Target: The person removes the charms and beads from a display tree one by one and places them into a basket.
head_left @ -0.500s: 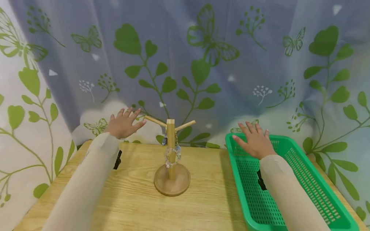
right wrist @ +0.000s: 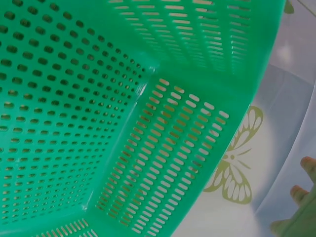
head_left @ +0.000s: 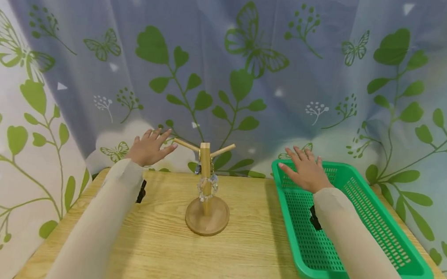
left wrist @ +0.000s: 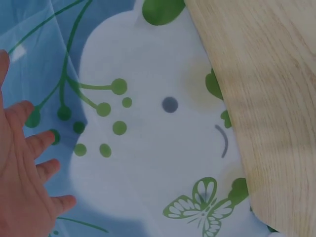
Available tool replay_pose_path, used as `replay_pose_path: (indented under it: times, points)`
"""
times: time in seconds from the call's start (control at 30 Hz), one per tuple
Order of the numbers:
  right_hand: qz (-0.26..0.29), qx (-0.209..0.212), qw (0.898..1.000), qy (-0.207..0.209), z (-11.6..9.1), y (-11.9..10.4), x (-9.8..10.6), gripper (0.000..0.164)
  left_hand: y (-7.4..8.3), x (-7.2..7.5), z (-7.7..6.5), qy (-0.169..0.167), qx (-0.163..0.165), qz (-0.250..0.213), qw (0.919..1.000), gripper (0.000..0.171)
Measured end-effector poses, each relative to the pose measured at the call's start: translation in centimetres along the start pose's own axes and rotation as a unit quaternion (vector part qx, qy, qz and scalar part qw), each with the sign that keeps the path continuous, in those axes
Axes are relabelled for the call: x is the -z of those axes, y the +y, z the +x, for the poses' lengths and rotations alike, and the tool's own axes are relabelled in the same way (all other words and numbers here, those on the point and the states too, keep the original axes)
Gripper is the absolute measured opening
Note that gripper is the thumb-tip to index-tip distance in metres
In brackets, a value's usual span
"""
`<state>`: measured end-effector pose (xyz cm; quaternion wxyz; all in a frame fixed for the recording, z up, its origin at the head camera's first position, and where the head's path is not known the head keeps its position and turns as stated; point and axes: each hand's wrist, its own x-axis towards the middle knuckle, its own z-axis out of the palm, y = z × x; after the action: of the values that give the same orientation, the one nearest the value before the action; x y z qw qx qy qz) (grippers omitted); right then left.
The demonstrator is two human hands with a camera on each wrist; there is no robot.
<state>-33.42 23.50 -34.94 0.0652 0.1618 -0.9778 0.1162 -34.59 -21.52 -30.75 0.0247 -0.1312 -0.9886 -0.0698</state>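
My left hand (head_left: pixel 148 148) is held in the air left of a wooden jewelry stand (head_left: pixel 207 220), fingers spread and holding nothing. Beaded bracelets (head_left: pixel 202 195), one of clear beads and others with blue ones, hang on the stand's upright post below two slanted pegs. On the right, my right hand (head_left: pixel 306 169) hovers over the far left corner of a green plastic basket (head_left: pixel 295 247), its fingers straight and apart from the rim. Only part of the left hand (left wrist: pixel 24 182) shows in the left wrist view. Fingertips (right wrist: pixel 299 193) peek in at the right wrist view's edge.
Beneath everything is a light wooden table (head_left: pixel 237 251). A curtain (head_left: pixel 202 13) printed with leaves and butterflies hangs directly behind its far edge. The perforated basket takes up the table's right side, and no object shows inside it.
The head view has shifted very slightly. Both hands keep almost the same pose, and the stand and basket have not moved.
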Motion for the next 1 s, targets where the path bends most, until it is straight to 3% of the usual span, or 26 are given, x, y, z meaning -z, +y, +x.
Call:
replay_pose_path:
  times: [0.27, 0.5, 0.73, 1.0]
  points:
    - [0.052, 0.032, 0.998, 0.019, 0.0, -1.0, -0.5, 0.071, 0.1, 0.2, 0.0, 0.012, -0.034, -0.018, 0.9992, 0.069]
    - [0.103, 0.058, 0.993, 0.015, 0.3, -2.6, -0.4, 0.069, -0.4, 0.8, -0.4, 0.055, -0.071, -0.031, 0.9955, 0.065]
    - [0.136, 0.07, 0.988, 0.011, 0.1, -4.0, 0.0, 0.067, -0.9, 1.1, -0.9, 0.054, -0.072, -0.06, 0.9942, 0.067]
    - [0.21, 0.071, 0.975, -0.003, 0.4, -4.9, -0.2, 0.066, -1.4, 1.2, -1.5, 0.087, -0.109, -0.131, 0.9815, 0.057]
